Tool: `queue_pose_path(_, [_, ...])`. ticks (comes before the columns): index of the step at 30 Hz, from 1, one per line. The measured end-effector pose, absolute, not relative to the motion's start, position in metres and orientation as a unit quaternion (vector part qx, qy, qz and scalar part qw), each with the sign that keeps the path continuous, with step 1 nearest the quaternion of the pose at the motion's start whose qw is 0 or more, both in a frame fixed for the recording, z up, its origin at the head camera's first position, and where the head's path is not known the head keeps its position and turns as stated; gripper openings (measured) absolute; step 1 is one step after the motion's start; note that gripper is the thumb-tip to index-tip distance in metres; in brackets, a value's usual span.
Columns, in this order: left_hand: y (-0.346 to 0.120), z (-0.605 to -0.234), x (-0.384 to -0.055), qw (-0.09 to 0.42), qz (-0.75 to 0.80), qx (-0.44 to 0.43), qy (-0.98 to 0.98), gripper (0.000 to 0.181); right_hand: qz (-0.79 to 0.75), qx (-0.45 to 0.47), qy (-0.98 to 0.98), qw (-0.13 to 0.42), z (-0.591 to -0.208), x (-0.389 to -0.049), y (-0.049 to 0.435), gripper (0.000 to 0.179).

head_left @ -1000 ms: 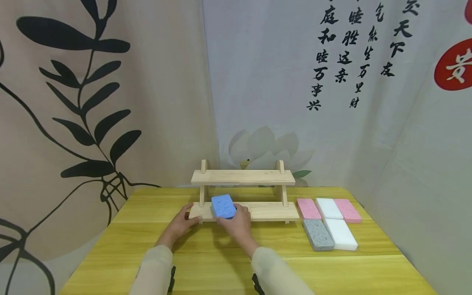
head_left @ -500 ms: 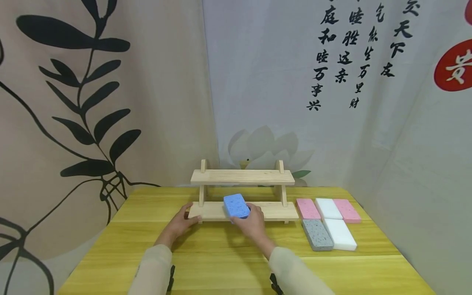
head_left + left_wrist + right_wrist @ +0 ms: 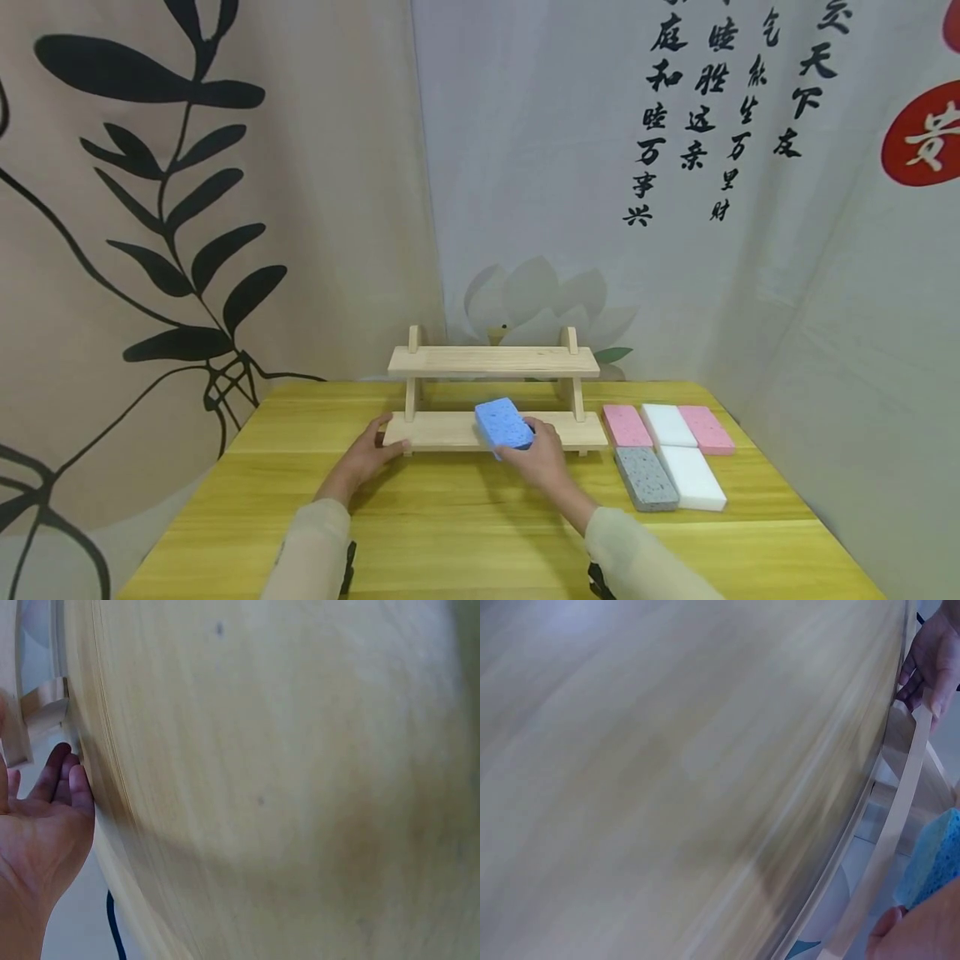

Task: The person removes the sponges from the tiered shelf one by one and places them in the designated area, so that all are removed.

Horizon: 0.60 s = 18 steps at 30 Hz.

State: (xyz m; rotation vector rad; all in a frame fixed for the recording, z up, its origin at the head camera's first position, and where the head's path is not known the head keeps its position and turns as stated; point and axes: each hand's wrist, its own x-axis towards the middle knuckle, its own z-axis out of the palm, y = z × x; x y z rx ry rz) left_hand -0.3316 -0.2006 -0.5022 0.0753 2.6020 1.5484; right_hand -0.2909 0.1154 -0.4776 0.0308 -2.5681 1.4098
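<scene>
A blue sponge, tilted, is over the lower board of a two-tier wooden shelf, right of its middle. My right hand holds it by its right and near sides, and a corner overhangs the front edge of the board. Whether the sponge touches the board cannot be told. My left hand grips the left end of the same board, thumb at the front. In the left wrist view part of the left hand shows beside the shelf end. The right wrist view shows the sponge only partly, cut off by the frame edge.
Right of the shelf, on the wooden table, lie a pink sponge, a white sponge, another pink sponge, a grey sponge and a larger white sponge. A printed curtain hangs behind.
My right hand has carried the blue sponge to the right along the lower board, from left of its middle to right of it. My left hand has stayed at the left end.
</scene>
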Motion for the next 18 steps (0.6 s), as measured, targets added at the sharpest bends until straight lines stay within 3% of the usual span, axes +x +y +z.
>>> queue_pose_path(18, [-0.200,-0.505,-0.332,0.055,0.512,0.022,0.857,0.081,0.468,0.019,-0.877,0.106,-0.475,-0.276,0.167,0.076])
